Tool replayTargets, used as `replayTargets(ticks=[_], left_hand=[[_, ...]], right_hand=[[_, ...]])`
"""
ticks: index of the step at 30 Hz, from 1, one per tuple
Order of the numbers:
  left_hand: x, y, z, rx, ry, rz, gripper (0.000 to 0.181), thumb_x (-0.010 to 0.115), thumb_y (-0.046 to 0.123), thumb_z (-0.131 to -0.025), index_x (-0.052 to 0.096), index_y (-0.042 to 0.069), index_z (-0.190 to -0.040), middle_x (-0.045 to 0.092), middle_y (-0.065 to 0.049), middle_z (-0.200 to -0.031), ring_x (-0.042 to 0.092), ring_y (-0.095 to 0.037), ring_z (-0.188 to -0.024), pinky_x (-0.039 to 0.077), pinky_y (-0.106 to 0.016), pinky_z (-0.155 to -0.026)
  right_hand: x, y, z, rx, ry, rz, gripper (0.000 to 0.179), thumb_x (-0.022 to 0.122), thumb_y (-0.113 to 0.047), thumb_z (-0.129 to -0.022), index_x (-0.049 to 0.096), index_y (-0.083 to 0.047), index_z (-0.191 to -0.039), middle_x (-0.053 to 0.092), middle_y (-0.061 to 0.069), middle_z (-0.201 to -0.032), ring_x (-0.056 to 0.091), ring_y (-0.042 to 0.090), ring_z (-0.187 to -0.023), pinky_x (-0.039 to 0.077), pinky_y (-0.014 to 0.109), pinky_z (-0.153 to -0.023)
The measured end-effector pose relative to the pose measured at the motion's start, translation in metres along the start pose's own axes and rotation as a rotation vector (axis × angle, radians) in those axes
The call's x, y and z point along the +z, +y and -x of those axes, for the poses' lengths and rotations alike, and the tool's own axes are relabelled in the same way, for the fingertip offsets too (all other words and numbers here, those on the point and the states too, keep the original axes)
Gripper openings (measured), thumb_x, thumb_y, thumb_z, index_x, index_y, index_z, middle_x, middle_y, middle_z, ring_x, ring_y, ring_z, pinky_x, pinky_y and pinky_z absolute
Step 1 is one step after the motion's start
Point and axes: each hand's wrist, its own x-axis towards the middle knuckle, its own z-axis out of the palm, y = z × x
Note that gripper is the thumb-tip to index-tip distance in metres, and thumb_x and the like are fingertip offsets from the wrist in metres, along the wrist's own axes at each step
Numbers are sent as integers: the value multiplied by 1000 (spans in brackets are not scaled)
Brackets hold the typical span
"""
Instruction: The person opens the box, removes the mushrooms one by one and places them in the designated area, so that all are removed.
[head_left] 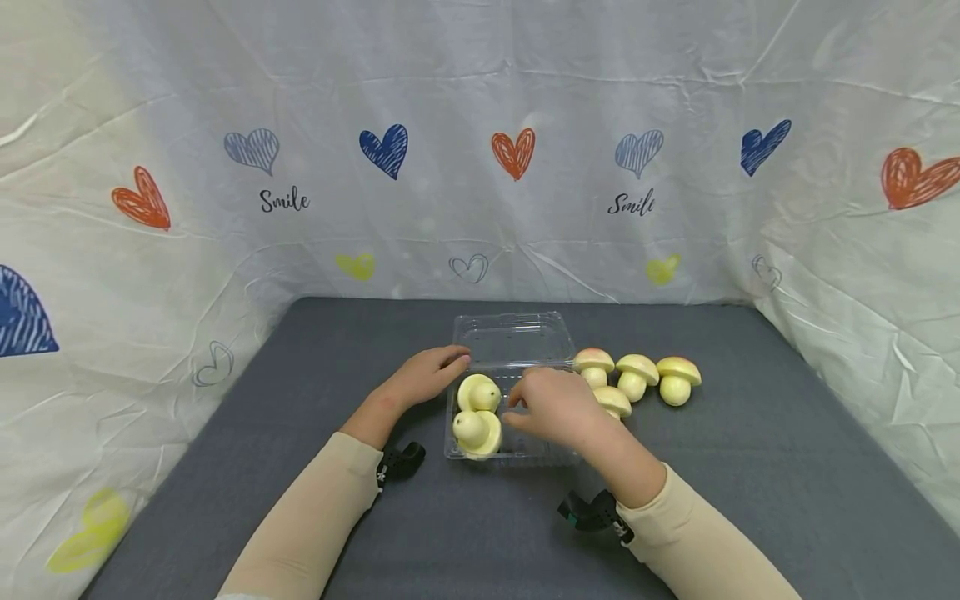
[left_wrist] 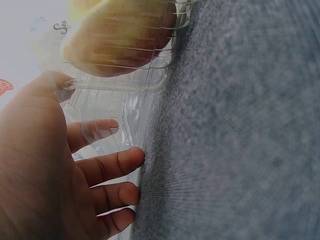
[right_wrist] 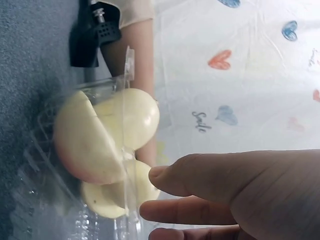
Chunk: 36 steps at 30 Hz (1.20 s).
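A clear plastic clamshell box (head_left: 536, 450) stands unlatched in the head view, its lid (head_left: 513, 337) folded back. Two mushrooms, an upper one (head_left: 478, 393) and a lower one (head_left: 477, 435), lie stem up in its left half. My left hand (head_left: 420, 377) is at the box's back left corner, thumb at the rim and fingers loosely extended beside the wall (left_wrist: 145, 89). Over the box's right half hovers my right hand (head_left: 555, 404), holding nothing. Its thumb and fingertips (right_wrist: 159, 172) are near the two mushrooms in the right wrist view.
Several more mushrooms stand on the dark grey cloth (head_left: 750, 467) right of the box, one (head_left: 612, 402) partly behind my right hand and another (head_left: 678, 381) farthest right. A white curtain (head_left: 450, 217) with printed hearts encloses the table's back and sides.
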Motion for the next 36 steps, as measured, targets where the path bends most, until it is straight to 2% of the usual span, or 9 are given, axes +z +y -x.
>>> replayTargets(ticks=[8,12,16,21,28,32,36], left_hand=[[0,0,-1,1,0,4,55,41,46,-111,49,13,-154,53,-9,-151,53,-29,-135,47,-50,-109],[1,0,0,3,6,6,55,41,46,-111,49,13,-154,53,-9,-151,53,-29,-135,46,-50,-109],[0,0,0,6,12,5,56,41,48,-111,50,13,-154,53,-9,-151,53,-29,-135,46,-50,-110],[1,-1,-1,8,8,-2,58,41,51,-110,49,14,-154,52,-8,-152,51,-29,-137,45,-50,-111],[1,-3,-1,13,4,-10,59,40,52,-110,49,14,-154,52,-8,-152,51,-29,-138,45,-50,-111],[1,-2,-1,13,8,-14,59,40,52,-110,50,14,-154,52,-9,-152,50,-29,-138,44,-51,-112],[0,-1,-1,11,10,-7,58,39,52,-110,50,14,-154,53,-9,-151,50,-29,-138,44,-51,-112]], right_hand=[[10,-7,1,-48,29,-6,15,78,-35,-94,83,-22,-90,62,-9,-81,51,6,-60,44,26,-47],[14,-8,0,-53,24,-12,17,78,-36,-93,82,-22,-85,55,-8,-69,45,8,-54,34,24,-43],[17,-10,0,-56,17,-24,31,78,-39,-93,71,-21,-68,45,-5,-62,40,11,-51,26,25,-43],[22,-10,-2,-63,11,-38,47,78,-41,-92,54,-19,-58,42,-5,-61,40,12,-51,27,26,-42],[26,-10,-5,-36,-58,-72,43,78,-46,-91,57,-20,-63,44,-6,-58,43,11,-50,34,28,-43],[28,-9,-6,-29,-101,-110,32,78,-44,-90,62,-21,-76,51,-6,-65,49,12,-56,41,32,-49],[27,-7,-7,-26,-111,-148,15,79,-29,-88,70,-20,-96,54,-5,-69,51,13,-58,43,33,-52]])
